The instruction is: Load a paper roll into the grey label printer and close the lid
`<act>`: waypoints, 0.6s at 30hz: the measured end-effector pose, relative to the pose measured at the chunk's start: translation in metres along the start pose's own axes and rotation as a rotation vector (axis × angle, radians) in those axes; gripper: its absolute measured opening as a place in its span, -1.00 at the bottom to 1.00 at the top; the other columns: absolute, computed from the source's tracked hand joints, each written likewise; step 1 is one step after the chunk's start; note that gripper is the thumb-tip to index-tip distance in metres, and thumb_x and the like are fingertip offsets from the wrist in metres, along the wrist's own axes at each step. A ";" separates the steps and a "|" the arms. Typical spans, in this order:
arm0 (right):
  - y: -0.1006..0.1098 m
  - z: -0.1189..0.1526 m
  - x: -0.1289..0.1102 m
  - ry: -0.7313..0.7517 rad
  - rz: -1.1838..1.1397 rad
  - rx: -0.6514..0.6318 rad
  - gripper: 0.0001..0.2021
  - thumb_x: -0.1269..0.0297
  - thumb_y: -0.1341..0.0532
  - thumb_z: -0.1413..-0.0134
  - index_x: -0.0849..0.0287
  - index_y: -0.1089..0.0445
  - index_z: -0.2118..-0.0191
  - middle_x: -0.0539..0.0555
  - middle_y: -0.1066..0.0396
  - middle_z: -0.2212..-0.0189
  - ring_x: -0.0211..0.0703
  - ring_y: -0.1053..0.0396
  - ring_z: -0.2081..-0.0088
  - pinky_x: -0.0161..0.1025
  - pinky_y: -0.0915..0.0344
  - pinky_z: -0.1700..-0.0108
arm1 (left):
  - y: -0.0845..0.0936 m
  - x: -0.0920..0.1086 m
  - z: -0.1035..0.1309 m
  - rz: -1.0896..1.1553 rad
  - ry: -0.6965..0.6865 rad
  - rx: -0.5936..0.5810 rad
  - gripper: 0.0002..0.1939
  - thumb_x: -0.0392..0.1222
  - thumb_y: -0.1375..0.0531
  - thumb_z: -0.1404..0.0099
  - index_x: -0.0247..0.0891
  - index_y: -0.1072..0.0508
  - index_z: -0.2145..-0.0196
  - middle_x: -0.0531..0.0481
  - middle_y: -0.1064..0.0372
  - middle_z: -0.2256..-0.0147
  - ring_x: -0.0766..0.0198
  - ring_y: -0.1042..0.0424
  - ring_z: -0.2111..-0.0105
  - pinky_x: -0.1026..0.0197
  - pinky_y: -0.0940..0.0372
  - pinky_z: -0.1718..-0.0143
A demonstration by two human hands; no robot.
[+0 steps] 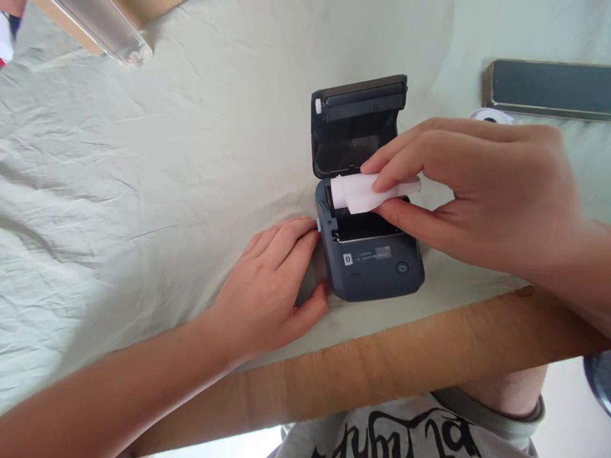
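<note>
A dark blue label printer [375, 273] sits on the cloth, its black lid [358, 127] tipped up and back, the paper bay exposed. My right hand [496, 191] pinches a white paper roll [365, 194] between thumb and fingers, over the bay. The roll's left end is at the bay's left side; fingers cover part of its right end. My left hand [270, 286] lies on the cloth to the printer's left, fingers stretched out. Its index fingertip is by the small light blue side button [319, 224], and the thumb touches the lower left corner.
A dark flat box [548, 89] lies at the far right, with another white roll [491, 116] partly hidden beside it. At the upper left is a clear plastic case [107, 32]. The table's wooden edge [334, 375] runs along the front, above my lap.
</note>
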State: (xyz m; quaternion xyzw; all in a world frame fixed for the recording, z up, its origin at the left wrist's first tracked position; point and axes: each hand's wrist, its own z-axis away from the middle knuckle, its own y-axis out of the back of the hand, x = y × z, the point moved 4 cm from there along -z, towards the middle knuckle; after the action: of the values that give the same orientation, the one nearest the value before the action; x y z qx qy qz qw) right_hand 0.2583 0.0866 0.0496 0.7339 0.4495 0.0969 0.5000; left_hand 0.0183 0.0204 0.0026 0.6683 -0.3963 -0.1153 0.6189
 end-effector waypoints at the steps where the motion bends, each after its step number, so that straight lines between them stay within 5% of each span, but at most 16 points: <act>1: -0.002 -0.001 0.002 -0.022 -0.009 -0.020 -0.86 0.41 -0.33 -0.45 -0.04 -0.46 0.10 -0.11 -0.75 0.13 -0.17 -0.69 0.24 -0.14 -0.51 0.31 | 0.000 0.000 0.000 -0.001 0.001 -0.001 -0.51 -0.14 -0.14 -0.63 -0.44 -0.46 -0.37 -0.45 -0.58 -0.34 -0.21 -0.63 -0.36 -0.18 -0.60 -0.38; 9: -0.009 -0.001 0.011 -0.116 -0.245 -0.019 -0.83 0.25 -0.34 -0.47 -0.07 -0.48 0.25 -0.08 -0.69 0.24 -0.07 -0.66 0.26 -0.05 -0.55 0.27 | -0.001 -0.002 0.001 0.007 0.010 -0.011 -0.52 -0.15 -0.16 -0.62 -0.32 -0.40 -0.40 -0.38 -0.57 -0.35 -0.18 -0.63 -0.36 -0.16 -0.61 -0.38; 13: -0.004 0.002 0.007 -0.158 -0.267 -0.017 -0.84 0.36 -0.32 -0.38 -0.09 -0.48 0.25 -0.10 -0.71 0.20 -0.06 -0.68 0.22 -0.02 -0.61 0.20 | 0.001 -0.002 0.001 0.012 0.006 -0.015 -0.51 -0.14 -0.17 -0.64 -0.27 -0.35 -0.43 -0.38 -0.56 -0.36 -0.20 -0.63 -0.37 -0.20 -0.61 -0.37; 18: -0.007 0.012 -0.004 0.024 -0.325 -0.040 -0.85 0.39 -0.34 -0.33 -0.10 -0.49 0.21 -0.10 -0.69 0.16 -0.09 -0.66 0.19 0.00 -0.63 0.07 | 0.001 0.001 0.003 0.083 0.023 0.060 -0.24 -0.24 -0.21 -0.62 -0.11 -0.11 -0.66 -0.36 -0.52 -0.40 -0.18 -0.58 -0.42 -0.24 -0.59 -0.37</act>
State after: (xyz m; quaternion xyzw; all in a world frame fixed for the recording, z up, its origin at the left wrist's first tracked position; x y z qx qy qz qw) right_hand 0.2587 0.0762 0.0392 0.6401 0.5661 0.0323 0.5184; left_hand 0.0162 0.0179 0.0032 0.6707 -0.4198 -0.0697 0.6075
